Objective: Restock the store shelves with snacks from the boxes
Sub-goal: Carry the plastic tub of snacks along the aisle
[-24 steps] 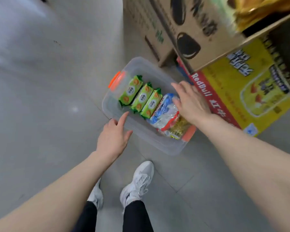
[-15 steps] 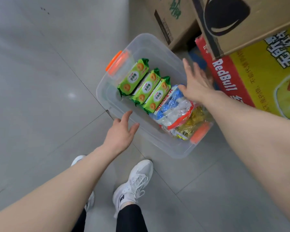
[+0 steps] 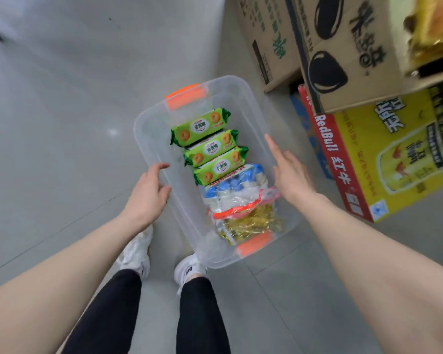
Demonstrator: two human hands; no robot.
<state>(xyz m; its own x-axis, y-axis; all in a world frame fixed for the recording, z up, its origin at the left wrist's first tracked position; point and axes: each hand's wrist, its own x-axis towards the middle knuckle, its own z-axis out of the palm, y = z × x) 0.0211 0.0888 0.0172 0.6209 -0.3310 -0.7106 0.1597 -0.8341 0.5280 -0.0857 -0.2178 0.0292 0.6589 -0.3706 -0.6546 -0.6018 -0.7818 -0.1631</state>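
A clear plastic bin (image 3: 241,84) with orange handles (image 3: 186,96) stands on the grey floor. Inside lie three green biscuit packs (image 3: 202,127), a blue-and-white snack bag (image 3: 230,186) and a bag of gold-wrapped sweets (image 3: 253,223). My left hand (image 3: 149,198) holds the bin's left rim, thumb over the edge and fingers curled against the wall. My right hand (image 3: 292,177) hovers at the right rim with fingers straight, holding nothing.
A red-and-yellow RedBull carton (image 3: 384,159) lies right of the bin, with a brown cardboard box (image 3: 343,47) on top and another box (image 3: 269,39) behind. My white shoes (image 3: 189,269) stand just before the bin. Grey tiled floor spreads to the left.
My left hand has closed in from short of the bin onto its left rim. My right hand has drawn back from the far right corner to the middle of the right rim.
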